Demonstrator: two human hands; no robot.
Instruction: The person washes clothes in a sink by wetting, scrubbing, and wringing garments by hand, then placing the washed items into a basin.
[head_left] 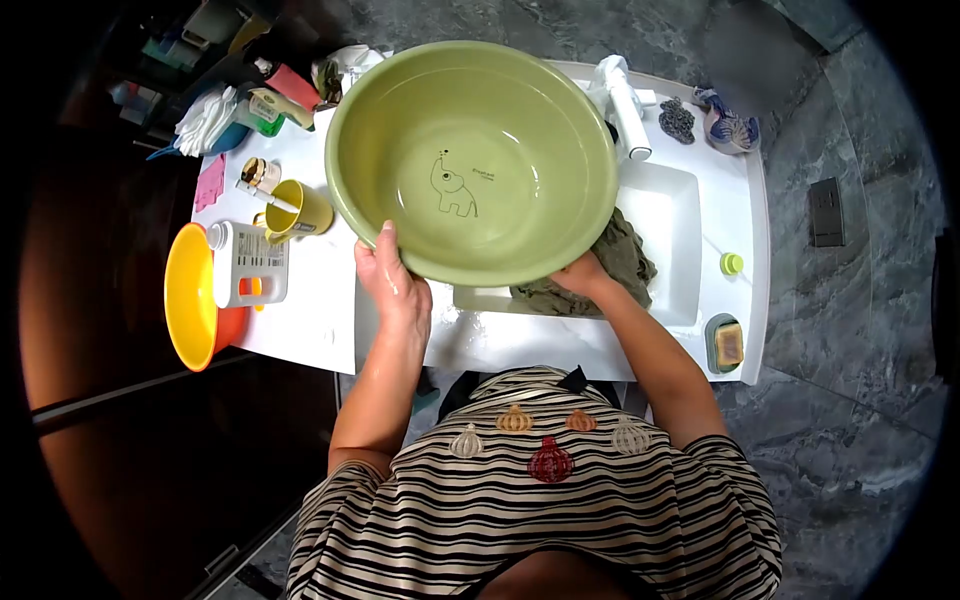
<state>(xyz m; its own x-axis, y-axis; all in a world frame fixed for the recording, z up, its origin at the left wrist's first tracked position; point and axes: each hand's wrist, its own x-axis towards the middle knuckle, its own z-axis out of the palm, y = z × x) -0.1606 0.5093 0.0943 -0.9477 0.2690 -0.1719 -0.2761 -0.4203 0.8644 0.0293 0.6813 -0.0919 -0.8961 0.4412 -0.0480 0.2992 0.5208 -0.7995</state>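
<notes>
One green basin (pixel 520 110), elephant drawing (pixel 454 190), tiny lettering (pixel 484 173)

- Gray marbled tile (pixel 860 420), R side; wall vs. flr unclear
- Dk rect. plate (pixel 826 212) on tile
- Wht counter (pixel 315 335), mid
- Dk brn panel (pixel 170 480), lower L

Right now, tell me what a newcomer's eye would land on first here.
First, the big green basin covering part of the white sink, with an elephant drawing inside and its near-left rim in the person's left grip. Next, the crumpled dark cloth in the sink, showing past the basin's near-right side. Then the yellow-orange bowl at the far left, partly hidden by a white bottle.
</notes>
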